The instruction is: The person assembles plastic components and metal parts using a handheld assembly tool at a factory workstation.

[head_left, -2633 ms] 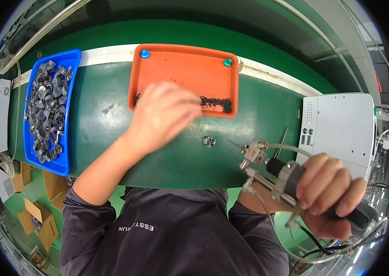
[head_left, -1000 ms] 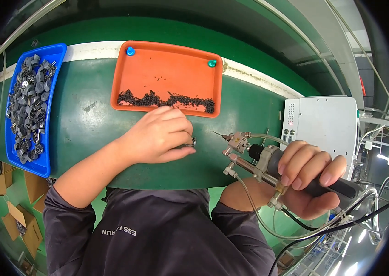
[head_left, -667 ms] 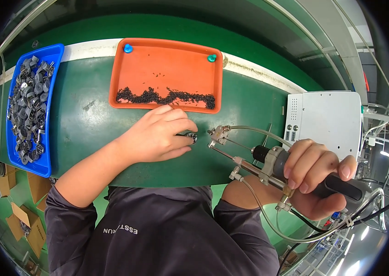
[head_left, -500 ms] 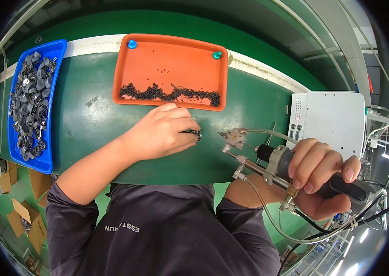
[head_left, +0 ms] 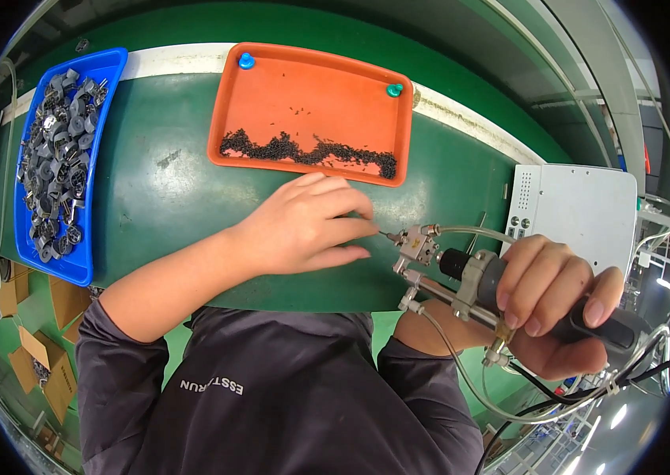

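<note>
My right hand (head_left: 552, 305) is wrapped round the grey and black body of a power screwdriver (head_left: 477, 279). Metal fittings and clear hoses run along the tool. Its thin tip (head_left: 387, 234) points left, right by the fingertips of my left hand (head_left: 307, 226); whether they touch, I cannot tell. The left fingers are bent and closed over toward the thumb, and whatever lies beneath them is hidden. Just beyond that hand is an orange tray (head_left: 311, 95), with many small black screws (head_left: 295, 149) heaped along its near side.
On the left stands a blue tray (head_left: 105, 150) full of grey and metal parts (head_left: 58, 158). A light grey control box (head_left: 576, 210) is at the right end of the green table (head_left: 161, 214). Cardboard boxes (head_left: 50, 372) sit on the floor at lower left. Hoses and black cables trail off right.
My left fingers have come up against the screwdriver's tip. The small dark part with a shiny end that showed in them is now out of sight. The view has shifted slightly.
</note>
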### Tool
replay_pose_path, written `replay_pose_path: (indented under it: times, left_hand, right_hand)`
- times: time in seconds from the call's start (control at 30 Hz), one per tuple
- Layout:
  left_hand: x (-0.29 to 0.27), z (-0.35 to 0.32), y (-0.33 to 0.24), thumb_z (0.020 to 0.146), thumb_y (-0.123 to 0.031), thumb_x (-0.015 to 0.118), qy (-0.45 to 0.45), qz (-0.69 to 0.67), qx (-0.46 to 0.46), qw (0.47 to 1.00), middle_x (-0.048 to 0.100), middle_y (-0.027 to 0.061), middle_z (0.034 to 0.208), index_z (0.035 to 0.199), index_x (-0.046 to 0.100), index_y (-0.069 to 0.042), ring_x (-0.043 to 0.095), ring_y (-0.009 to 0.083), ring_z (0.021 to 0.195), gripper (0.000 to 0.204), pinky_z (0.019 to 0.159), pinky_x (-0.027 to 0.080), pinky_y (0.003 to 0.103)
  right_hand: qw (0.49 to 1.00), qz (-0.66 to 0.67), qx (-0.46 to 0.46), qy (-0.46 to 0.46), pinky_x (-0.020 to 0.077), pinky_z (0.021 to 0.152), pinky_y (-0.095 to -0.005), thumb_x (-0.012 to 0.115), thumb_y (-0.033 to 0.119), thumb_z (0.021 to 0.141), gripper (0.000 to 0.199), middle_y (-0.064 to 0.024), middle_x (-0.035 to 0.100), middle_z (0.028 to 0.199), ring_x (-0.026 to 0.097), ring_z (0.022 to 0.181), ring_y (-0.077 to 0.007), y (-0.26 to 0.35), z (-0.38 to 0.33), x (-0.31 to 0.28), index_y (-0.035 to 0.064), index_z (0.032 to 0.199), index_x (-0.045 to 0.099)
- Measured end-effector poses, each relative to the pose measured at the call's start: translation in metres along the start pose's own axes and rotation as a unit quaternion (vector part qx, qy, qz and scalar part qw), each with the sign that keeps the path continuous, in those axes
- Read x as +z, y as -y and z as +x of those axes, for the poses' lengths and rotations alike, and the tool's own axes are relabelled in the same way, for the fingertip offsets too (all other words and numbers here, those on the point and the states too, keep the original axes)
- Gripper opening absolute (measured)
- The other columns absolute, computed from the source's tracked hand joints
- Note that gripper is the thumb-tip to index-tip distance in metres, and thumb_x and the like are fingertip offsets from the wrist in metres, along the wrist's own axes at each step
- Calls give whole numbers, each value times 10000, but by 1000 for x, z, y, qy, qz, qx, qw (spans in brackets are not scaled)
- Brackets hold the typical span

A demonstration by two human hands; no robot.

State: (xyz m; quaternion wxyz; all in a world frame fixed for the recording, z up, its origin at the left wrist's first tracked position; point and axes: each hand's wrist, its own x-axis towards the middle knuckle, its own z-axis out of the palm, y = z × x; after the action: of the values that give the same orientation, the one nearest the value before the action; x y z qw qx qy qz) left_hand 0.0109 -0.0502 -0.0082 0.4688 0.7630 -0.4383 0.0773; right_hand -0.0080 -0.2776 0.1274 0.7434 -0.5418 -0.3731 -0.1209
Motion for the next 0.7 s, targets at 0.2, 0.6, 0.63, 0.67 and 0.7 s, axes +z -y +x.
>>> replay_pose_path:
  times: [0.2, 0.6, 0.63, 0.67, 0.7]
  left_hand:
    - [-6, -2, 0, 780, -122, 810, 9, -55, -6, 998, 663, 7, 990, 969, 731, -89, 627, 231, 927, 207, 828, 478, 386]
    - [-47, 7, 26, 774, -136, 809, -92, 240, -63, 964, 715, -13, 986, 958, 761, -120, 637, 205, 917, 190, 807, 462, 359]
    - [-45, 8, 23, 779, -139, 808, -110, 247, -81, 959, 717, -12, 1007, 960, 766, -123, 638, 203, 921, 186, 803, 462, 361]
    - [-43, 8, 21, 784, -143, 807, -128, 249, -99, 955, 719, -10, 1028, 962, 771, -126, 640, 200, 925, 182, 799, 463, 363]
    - [-43, 8, 21, 782, -148, 818, -122, 229, -74, 963, 707, 0, 1022, 931, 759, -113, 640, 209, 911, 164, 796, 461, 370]
  right_hand:
    - [998, 64, -17, 22, 461, 545, -238, 716, 418, 967, 383, -12, 605, 666, 608, 552, -125, -2, 5, 17, 90, 1092, 561]
    - [986, -118, -9, -116, 492, 457, -272, 742, 327, 947, 340, -6, 597, 643, 593, 491, -140, 13, -9, 9, 96, 964, 492]
    - [989, -111, -6, -95, 486, 453, -275, 745, 334, 946, 354, -5, 589, 637, 590, 488, -140, 12, -10, 4, 93, 974, 487]
    - [991, -108, -1, -75, 481, 449, -278, 748, 341, 944, 368, -5, 582, 630, 587, 486, -140, 11, -11, 1, 89, 983, 483]
    - [991, -111, -2, -80, 481, 449, -278, 748, 341, 944, 368, -5, 582, 630, 587, 486, -140, 12, -13, 1, 89, 983, 483]
